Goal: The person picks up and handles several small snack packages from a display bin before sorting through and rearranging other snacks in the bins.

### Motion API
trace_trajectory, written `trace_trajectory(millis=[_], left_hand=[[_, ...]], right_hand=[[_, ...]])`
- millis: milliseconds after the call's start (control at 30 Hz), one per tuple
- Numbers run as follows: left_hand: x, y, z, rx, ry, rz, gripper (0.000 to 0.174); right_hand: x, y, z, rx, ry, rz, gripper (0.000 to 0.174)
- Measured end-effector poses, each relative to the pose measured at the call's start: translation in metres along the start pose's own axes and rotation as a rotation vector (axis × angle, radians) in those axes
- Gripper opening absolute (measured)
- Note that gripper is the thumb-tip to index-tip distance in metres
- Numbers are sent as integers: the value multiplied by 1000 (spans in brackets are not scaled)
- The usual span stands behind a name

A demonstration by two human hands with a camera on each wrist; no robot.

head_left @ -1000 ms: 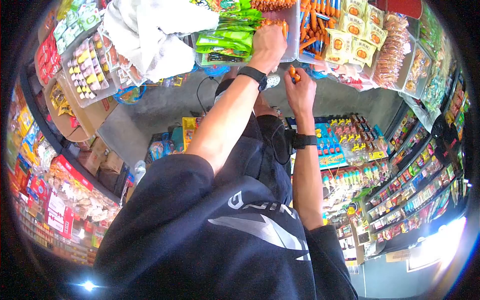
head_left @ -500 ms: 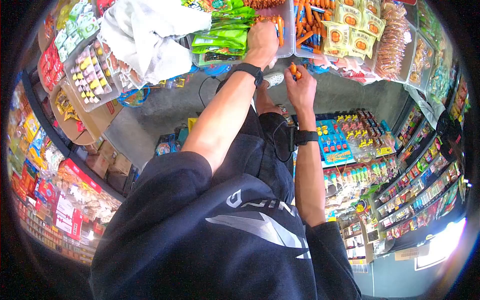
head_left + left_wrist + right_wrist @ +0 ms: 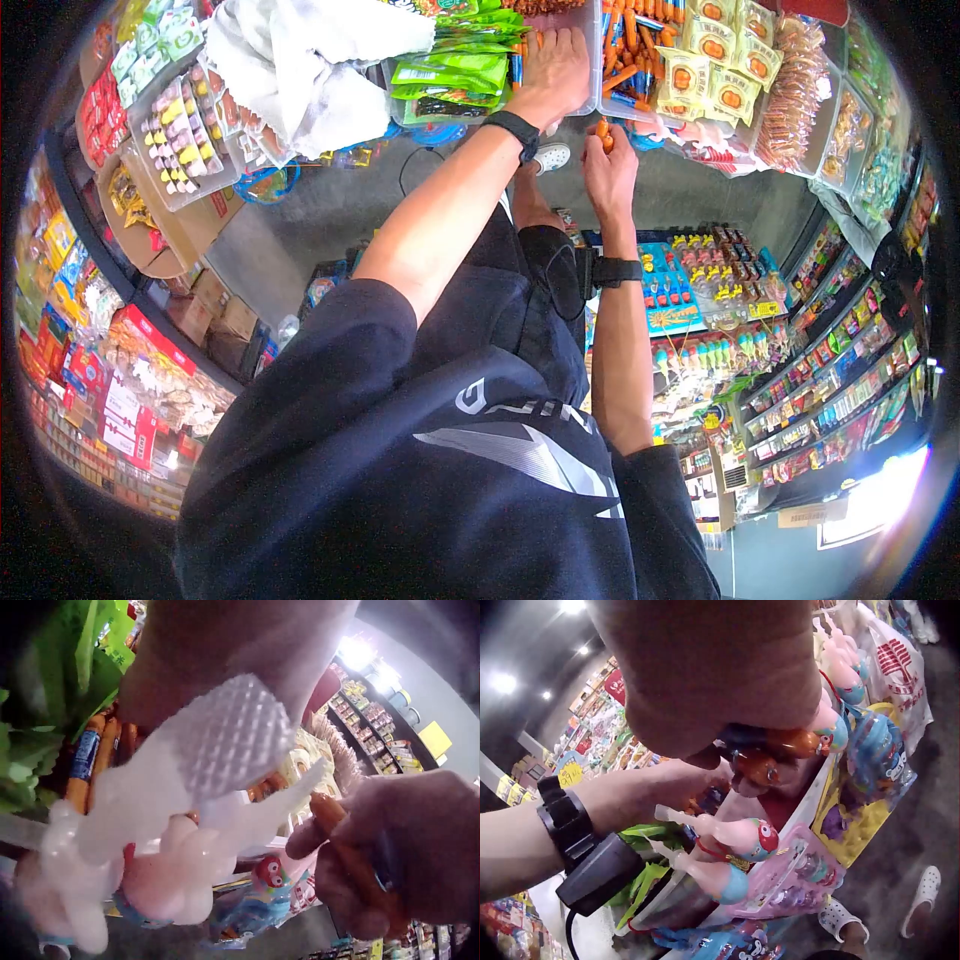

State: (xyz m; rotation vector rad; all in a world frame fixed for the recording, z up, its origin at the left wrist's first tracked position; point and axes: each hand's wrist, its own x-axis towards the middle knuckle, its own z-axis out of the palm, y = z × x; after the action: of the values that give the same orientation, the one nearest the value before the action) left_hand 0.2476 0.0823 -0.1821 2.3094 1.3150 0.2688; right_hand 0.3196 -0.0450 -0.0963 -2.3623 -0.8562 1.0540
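Note:
In the head view my left hand (image 3: pixel 555 75) reaches into a clear plastic bin (image 3: pixel 597 60) with its fingers over packaged sausages (image 3: pixel 518 65). What its fingertips hold there, I cannot tell. Green snack packets (image 3: pixel 455 75) lie in the same bin, left of the hand. My right hand (image 3: pixel 610 175) is just in front of the bins, its fingers curled round a few orange wrapped sausages (image 3: pixel 604 135). Two sausage ends (image 3: pixel 757 766) poke out of that grip in the right wrist view. Pale pink balloon-like toys (image 3: pixel 735 836) hang along the bin's front edge.
The neighbouring bin holds more sausages (image 3: pixel 630 50) and yellow-white wrapped cakes (image 3: pixel 712 50). A white cloth (image 3: pixel 310 60) covers goods at the left. Bagged blue toys (image 3: pixel 877 750) hang in front of the counter. Behind me are stocked shelves (image 3: pixel 830 370).
My left hand has shifted to the right within the bin, now covering sausages seen beside it earlier. My right hand stays in front of the bins, still gripping its sausages.

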Motion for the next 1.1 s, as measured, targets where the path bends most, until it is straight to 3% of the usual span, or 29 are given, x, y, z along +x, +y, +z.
trace_trajectory(millis=[167,233,300,433,500,667,733,767,800,967,1100], left_hand=[[-5,-5,-3,-36,-46,29,42],[-5,-10,-6,-71,-44,35,44],[-5,-16,-4,-53,78,84,46],[-2,-18,2,69,146,89,48],[-1,-13,0,-29,-89,-50,50],[-6,-13,-14,-100,-151,-47,47],[-8,-20,-9,-112,-181,-29,46],[-10,-22,-7,-110,-48,28,46],[-10,-23,-12,-109,84,88,46],[-40,-15,-56,-74,88,199,54],[-74,-6,-90,-263,-68,182,47]], right_hand=[[8,1,3,-28,-23,37,23],[9,-2,3,17,-52,-36,24],[12,-5,1,-9,-69,-30,24],[19,-13,4,51,-62,11,27],[24,-16,3,8,-70,-12,28],[35,-29,5,-15,-82,-23,29],[46,-27,12,-147,-38,-188,31],[51,-26,15,-144,-44,-191,31],[55,-31,16,-164,-43,-173,33],[69,-51,17,-277,-5,-164,38],[73,-53,21,-385,-11,-88,39]])
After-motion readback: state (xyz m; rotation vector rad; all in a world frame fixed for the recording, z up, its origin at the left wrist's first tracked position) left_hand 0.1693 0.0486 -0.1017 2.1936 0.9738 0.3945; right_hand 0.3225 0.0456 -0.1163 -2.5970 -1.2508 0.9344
